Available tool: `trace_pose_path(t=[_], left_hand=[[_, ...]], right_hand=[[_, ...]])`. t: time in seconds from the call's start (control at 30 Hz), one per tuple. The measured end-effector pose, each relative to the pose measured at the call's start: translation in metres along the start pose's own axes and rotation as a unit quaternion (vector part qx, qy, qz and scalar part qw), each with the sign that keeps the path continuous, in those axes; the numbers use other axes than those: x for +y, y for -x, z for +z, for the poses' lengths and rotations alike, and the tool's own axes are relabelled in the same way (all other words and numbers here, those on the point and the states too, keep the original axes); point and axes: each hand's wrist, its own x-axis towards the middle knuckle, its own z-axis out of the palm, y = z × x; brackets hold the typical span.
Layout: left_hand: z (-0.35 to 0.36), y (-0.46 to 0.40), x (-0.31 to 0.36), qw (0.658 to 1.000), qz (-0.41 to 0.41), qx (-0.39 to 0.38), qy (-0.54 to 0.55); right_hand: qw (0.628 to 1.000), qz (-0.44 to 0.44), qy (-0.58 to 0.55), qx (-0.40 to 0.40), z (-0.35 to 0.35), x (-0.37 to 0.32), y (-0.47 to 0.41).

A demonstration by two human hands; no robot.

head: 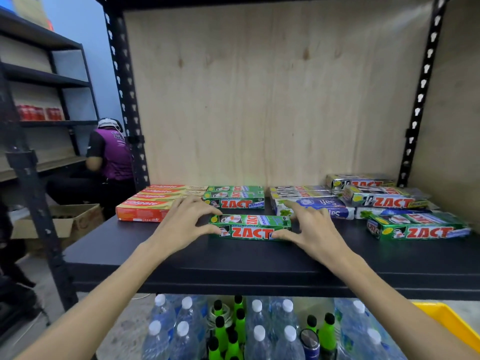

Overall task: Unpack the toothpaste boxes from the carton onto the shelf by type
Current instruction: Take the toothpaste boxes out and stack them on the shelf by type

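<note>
A green Zact toothpaste box (250, 226) lies lengthwise on the black shelf (233, 258), near its middle. My left hand (185, 222) grips its left end between thumb and fingers. My right hand (310, 227) grips its right end the same way. Behind it stands a row of green Zact boxes (235, 197). Red Colgate boxes (153, 201) lie at the left. Blue-and-white Salz boxes (324, 203) sit behind my right hand. Silver Zact boxes (381, 196) and another green Zact box (418, 228) lie loosely at the right. The carton is not in view.
Water bottles (259, 331) and green bottles with black caps (233, 326) fill the level below. A yellow bin (452, 323) shows at the lower right. A person in a purple vest (111, 157) crouches at the left beside an open cardboard box (65, 219).
</note>
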Motion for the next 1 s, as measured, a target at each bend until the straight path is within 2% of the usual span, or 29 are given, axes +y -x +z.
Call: trace_pose_path(t=[0.17,0.4,0.6,1.0], left_hand=[[0.003,-0.016,-0.019,0.998,0.005,0.007,-0.056],[0.024,-0.030,-0.037,0.996,-0.052,0.052,-0.052],[0.039,-0.040,-0.047,0.991,-0.093,0.074,-0.058],[0.051,-0.049,-0.049,0.982,-0.159,0.103,-0.016]], right_hand=[[0.990,-0.066,0.113,0.044,0.027,-0.004,-0.030],[0.980,-0.124,0.135,0.071,0.050,0.007,-0.076],[0.987,-0.116,0.078,0.076,0.066,0.002,-0.098],[0.991,-0.061,0.041,0.114,0.079,0.012,-0.106]])
